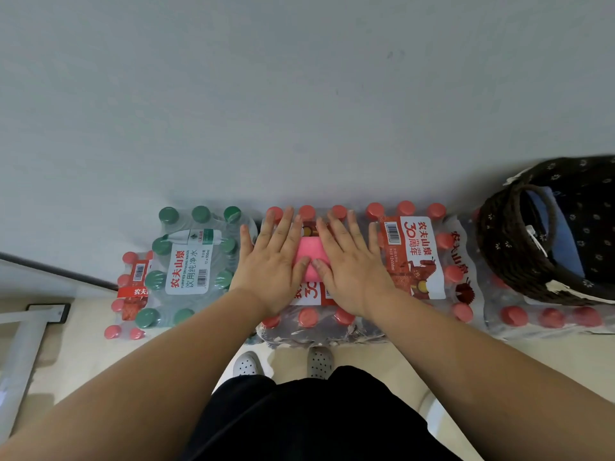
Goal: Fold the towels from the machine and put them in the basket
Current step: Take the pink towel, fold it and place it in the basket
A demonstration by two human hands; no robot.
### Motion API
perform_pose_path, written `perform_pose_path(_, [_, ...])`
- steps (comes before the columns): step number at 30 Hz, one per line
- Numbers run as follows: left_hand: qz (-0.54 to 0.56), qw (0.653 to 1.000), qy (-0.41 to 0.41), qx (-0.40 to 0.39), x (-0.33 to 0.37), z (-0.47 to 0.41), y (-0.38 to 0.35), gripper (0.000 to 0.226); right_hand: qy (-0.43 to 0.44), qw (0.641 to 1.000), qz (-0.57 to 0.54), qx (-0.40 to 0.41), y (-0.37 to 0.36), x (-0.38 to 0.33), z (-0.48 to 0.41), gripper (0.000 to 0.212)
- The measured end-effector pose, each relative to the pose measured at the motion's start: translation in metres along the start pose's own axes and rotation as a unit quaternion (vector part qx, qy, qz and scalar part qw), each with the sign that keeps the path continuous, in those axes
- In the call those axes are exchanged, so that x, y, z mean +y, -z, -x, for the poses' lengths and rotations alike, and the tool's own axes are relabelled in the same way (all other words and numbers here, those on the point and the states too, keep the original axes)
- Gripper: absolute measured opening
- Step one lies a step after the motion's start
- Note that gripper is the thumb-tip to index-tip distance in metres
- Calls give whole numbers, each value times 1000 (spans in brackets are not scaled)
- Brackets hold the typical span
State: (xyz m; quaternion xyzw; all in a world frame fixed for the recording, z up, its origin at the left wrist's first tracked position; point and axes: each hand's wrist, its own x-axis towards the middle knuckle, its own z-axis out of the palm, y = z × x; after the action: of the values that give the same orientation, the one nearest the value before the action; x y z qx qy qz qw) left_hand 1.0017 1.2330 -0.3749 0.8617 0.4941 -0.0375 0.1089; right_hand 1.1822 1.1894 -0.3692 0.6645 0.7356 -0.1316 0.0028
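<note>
While left hand and right hand press it flat-fingered, the pink towel lies on bottles

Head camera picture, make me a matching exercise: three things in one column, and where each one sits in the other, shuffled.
Things:
1. basket
2. green-capped bottle pack
3. pink towel

Places:
A. pressed under the left hand and right hand
B. far right, on a red-capped bottle pack
C. just left of the left hand

Pairs: 1-B, 2-C, 3-A
</note>
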Motion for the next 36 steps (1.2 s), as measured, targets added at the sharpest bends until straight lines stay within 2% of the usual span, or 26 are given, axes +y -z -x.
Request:
perform_pose_path(5, [-15,1000,8,-9,4,-1,4,73,11,999,-35,3,5,3,0,68])
perform_pose_path(10, [1,1000,6,-21,3,5,18,71,-44,992,-115,25,21,5,9,82])
perform_pose_path(12, [22,1000,-4,-10,1,7,25,71,-53,993,-99,22,27,7,8,76])
perform_pose_path(16, [59,997,-55,0,2,2,44,58,-53,991,-123,28,46,0,10,45])
perform_pose_path(20, [133,985,-105,22,4,-9,62,31,-87,979,-182,16,68,-5,24,40])
perform_pose_path(22, [194,974,-118,14,5,-12,69,29,-112,969,-218,24,81,-3,31,47])
perform_pose_path(27, [304,943,-127,-43,15,-11,90,24,-125,948,-291,24,109,6,49,84])
perform_pose_path(29, [375,919,-109,-60,19,-10,95,30,-97,952,-291,-8,120,12,59,95])
perform_pose_path(31, [459,880,-90,-79,23,-8,100,40,-92,948,-303,-22,131,17,71,94])
perform_pose_path(32, [496,860,-86,-86,27,-8,103,45,-97,935,-342,-7,135,20,76,90])
perform_pose_path(34, [547,826,-98,-96,38,-7,106,56,-103,874,-470,62,139,25,85,82])
perform_pose_path(36, [571,805,-128,-100,54,-9,109,71,-113,827,-534,136,141,34,92,76])
